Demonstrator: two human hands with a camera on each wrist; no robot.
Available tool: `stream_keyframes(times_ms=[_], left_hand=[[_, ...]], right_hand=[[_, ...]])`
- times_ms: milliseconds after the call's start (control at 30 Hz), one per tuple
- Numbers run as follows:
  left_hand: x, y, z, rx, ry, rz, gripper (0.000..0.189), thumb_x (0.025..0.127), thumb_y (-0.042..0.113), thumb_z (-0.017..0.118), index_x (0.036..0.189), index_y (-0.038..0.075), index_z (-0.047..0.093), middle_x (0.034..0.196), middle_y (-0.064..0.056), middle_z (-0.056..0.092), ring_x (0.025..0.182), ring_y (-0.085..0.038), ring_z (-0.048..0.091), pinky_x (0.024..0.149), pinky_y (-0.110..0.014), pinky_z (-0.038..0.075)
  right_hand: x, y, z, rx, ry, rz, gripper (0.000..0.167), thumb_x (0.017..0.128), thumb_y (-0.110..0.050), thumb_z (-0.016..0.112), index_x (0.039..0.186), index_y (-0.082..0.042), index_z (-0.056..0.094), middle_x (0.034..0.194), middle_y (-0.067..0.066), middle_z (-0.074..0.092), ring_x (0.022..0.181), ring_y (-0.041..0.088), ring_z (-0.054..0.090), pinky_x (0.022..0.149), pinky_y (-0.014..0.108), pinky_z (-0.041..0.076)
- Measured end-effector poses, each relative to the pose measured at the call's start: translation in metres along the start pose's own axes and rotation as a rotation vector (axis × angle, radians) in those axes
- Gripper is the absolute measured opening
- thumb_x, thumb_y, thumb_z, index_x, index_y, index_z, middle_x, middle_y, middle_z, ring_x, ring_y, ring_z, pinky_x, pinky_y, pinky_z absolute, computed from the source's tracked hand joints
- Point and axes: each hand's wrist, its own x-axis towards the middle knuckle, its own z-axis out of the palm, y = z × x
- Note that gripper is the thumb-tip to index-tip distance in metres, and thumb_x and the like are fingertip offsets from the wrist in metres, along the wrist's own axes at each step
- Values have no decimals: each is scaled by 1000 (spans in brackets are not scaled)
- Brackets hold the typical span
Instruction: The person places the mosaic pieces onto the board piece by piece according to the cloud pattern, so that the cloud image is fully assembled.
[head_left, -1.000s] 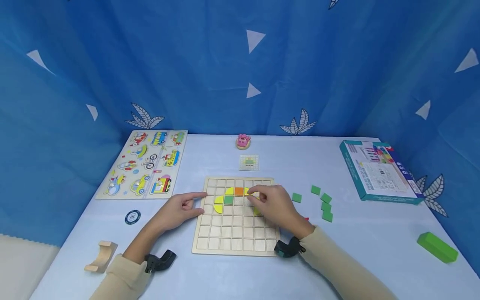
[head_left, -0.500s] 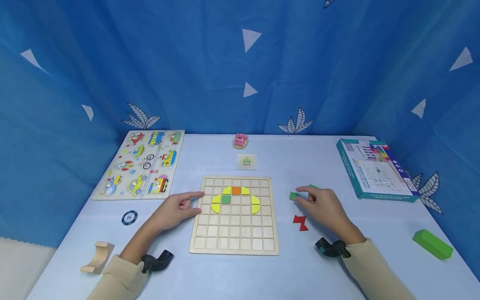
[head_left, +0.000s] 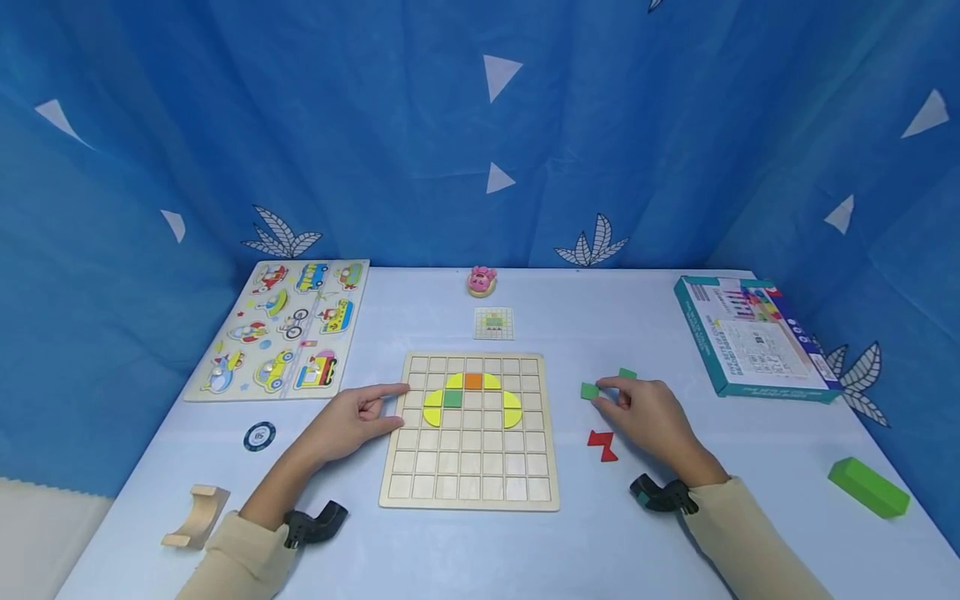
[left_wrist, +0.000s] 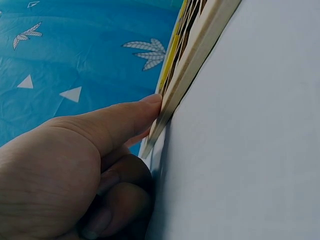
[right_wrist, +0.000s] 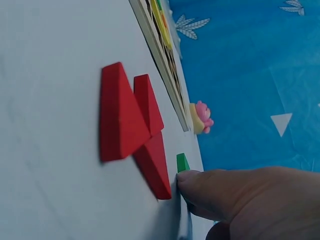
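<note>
In the head view, a wooden grid board point(head_left: 470, 463) bears yellow curved-edge tiles point(head_left: 512, 418), an orange square tile point(head_left: 474, 381) and a green square tile point(head_left: 452, 398). My left hand point(head_left: 341, 427) touches the board's left edge with its index finger and thumb; the other fingers are curled under. On the table to the right of the board, my right hand point(head_left: 654, 418) pinches the right side of a loose green square tile point(head_left: 589, 391) between thumb and index finger. Another green tile point(head_left: 627, 374) shows behind that hand. Red triangular tiles point(right_wrist: 122, 115) lie nearby in the right wrist view.
A small pattern card point(head_left: 494, 322) and a pink figurine point(head_left: 482, 282) are beyond the board. Left stand a vehicle puzzle point(head_left: 251, 354), a round chip point(head_left: 259, 436) and a curved wooden block point(head_left: 198, 517). Right are a boxed set point(head_left: 757, 333) and a green block point(head_left: 868, 487).
My right hand has left the upper right of the board, where a yellow tile now lies, and moved right to the loose green tile. My left hand has stayed at the board's edge.
</note>
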Motion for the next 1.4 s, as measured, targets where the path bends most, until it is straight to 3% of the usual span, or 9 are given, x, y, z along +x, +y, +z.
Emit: stream_keyframes(times_ms=[533,967,1400], left_hand=[[0,1,0,-6,-7,16,48,90,29,80,136,21,67,58,4,36,53,-14,34,55,-31,32],[-1,2,0,-8,-1,6,48,90,28,80,136,21,67,58,4,37,53,-13,35,55,-30,33],[-1,1,0,-3,-3,-5,48,91,29,80,137,22,66,59,4,37,53,-13,35,55,-30,33]], right_hand=[[-1,-5,2,-7,-2,-31,34,89,-24,82,118,-9,75,54,-3,42,49,14,43,49,28,35],[6,-40,14,38,-49,-108,31,90,-33,80,115,-15,77,52,-6,42,39,12,42,41,28,32],[20,-83,42,109,-80,-263,25,90,-34,80,109,-17,78,51,-12,40,46,4,37,48,25,28]])
